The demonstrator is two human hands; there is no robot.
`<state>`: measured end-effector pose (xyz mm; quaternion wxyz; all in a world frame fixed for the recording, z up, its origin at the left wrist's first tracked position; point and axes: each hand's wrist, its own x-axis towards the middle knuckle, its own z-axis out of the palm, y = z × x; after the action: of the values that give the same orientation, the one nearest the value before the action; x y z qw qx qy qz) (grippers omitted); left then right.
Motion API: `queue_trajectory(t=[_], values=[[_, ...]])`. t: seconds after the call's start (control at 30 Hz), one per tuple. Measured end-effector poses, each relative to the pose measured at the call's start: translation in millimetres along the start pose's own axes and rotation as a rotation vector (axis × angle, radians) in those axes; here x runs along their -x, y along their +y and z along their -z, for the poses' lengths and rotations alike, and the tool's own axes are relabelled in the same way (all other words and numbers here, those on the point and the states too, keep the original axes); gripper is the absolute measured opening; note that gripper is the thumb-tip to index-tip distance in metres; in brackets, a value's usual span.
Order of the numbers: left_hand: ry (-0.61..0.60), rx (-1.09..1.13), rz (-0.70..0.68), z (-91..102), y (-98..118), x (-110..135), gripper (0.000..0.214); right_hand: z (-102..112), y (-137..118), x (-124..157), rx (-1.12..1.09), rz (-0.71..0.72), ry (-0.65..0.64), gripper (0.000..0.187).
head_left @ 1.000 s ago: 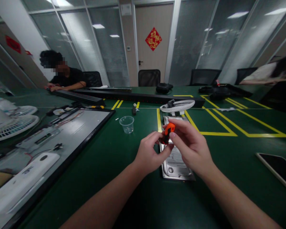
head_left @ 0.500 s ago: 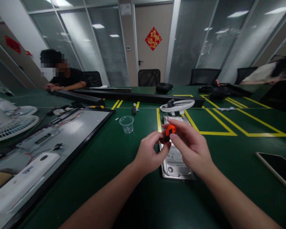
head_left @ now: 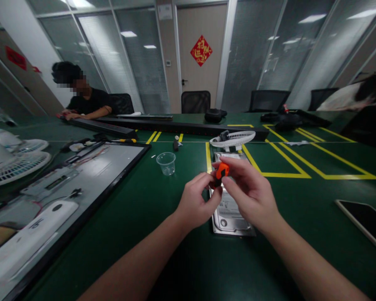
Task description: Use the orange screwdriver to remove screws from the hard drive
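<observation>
Both my hands are closed around a small orange-and-black screwdriver (head_left: 222, 170), seen mostly by its rounded handle; its shaft is hidden. My left hand (head_left: 198, 200) pinches the dark lower part between thumb and fingers. At the orange end, the thumb and fingers of my right hand (head_left: 253, 194) grip the handle. Below them a silver hard drive (head_left: 233, 228) lies flat on the green table, partly covered by my hands. A clear plastic cup (head_left: 166, 163) stands left of the drive.
A large flat panel (head_left: 113, 167) with a white device (head_left: 34, 234) on it fills the left. Behind the drive sits a white fan grille (head_left: 233, 139), before a long black bar (head_left: 181, 126). A phone (head_left: 363, 221) lies at right. Another person (head_left: 87, 102) sits at the far left.
The orange handle has turned and tilted slightly leftward between my fingers, showing more of its black inlay. Both hands stay almost in place, over the hard drive.
</observation>
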<state>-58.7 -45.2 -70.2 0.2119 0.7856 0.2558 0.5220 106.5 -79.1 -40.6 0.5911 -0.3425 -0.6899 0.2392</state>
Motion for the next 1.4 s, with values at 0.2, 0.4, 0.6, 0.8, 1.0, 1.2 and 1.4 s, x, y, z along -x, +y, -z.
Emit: queue_trajectory(t=[0.2,0.4,0.6,0.8,1.0,1.2,1.4], values=[[0.055,0.011,0.036,-1.7,-1.0,0.8,0.014,-1.6,6.3,0.0,0.038,0.040,0.062,0.038],[-0.007,0.003,-0.010,0.9,0.6,-0.5,0.009,0.2,1.1,0.3,-0.051,-0.015,-0.012,0.042],[0.044,0.011,0.009,-2.5,-1.8,1.8,0.014,-1.5,6.5,-0.2,0.021,0.019,0.060,0.038],[0.008,0.005,0.000,-1.2,-3.4,1.0,0.008,-0.2,5.5,0.0,0.032,0.052,0.035,0.042],[0.024,0.001,-0.002,-0.9,-1.1,0.6,0.007,0.2,5.5,0.8,0.039,0.030,0.018,0.043],[0.049,0.018,0.009,-1.8,-2.9,0.6,0.011,-1.5,8.9,0.3,0.075,0.068,0.066,0.041],[-0.006,-0.013,-0.032,0.4,-2.7,0.1,0.009,2.7,2.6,1.5,0.055,0.030,-0.025,0.048]])
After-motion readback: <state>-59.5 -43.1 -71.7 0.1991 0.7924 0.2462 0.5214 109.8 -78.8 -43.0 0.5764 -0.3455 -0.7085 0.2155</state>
